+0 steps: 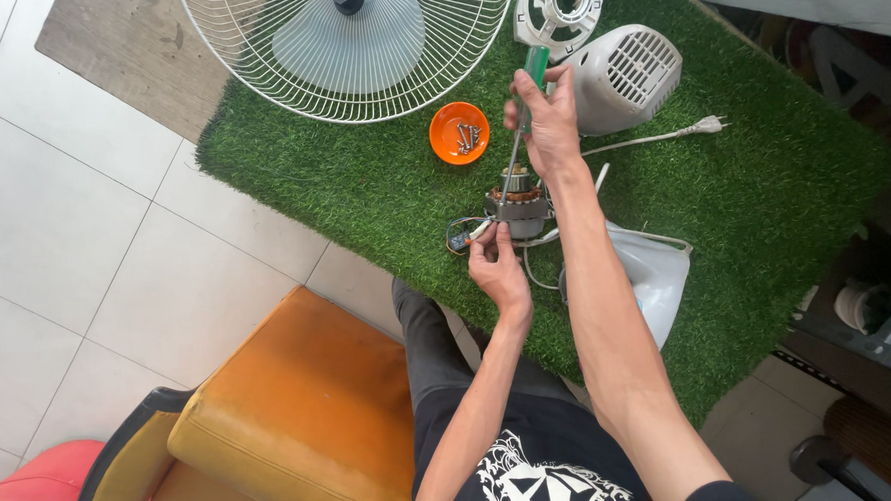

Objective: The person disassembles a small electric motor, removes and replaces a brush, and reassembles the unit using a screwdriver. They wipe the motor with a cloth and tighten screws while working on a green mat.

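The right hand (548, 126) is clenched around a green-handled screwdriver (530, 81), gripping the handle from above; the shaft runs down and slightly left, and its tip meets the top of the fan motor (520, 205). The left hand (497, 270) reaches in from below and grasps the lower edge of the motor, with the fingertips (487, 237) pinching the near-left side of the metal body. The motor stands upright on the green artificial-turf worktop (363, 194), directly between the two hands: the right hand is above it, the left hand just below it and touching it. Thin wires (462, 232) trail from the left side of the motor beside the left hand.

An orange dish (458, 133) holding screws lies on the worktop, just left of the right hand and apart from it. A white fan guard (347, 54) with the blade hub inside rests at the far edge of the worktop. A grey vented motor housing (623, 77) lies just right of the right hand, with a round white cover plate (560, 7) beyond it. A white power cord with plug (696, 127) runs across the turf to the right. A white fan body part (657, 276) lies to the right of the right forearm. An orange padded stool (293, 417) stands on the tiled floor (94, 236) at lower left.
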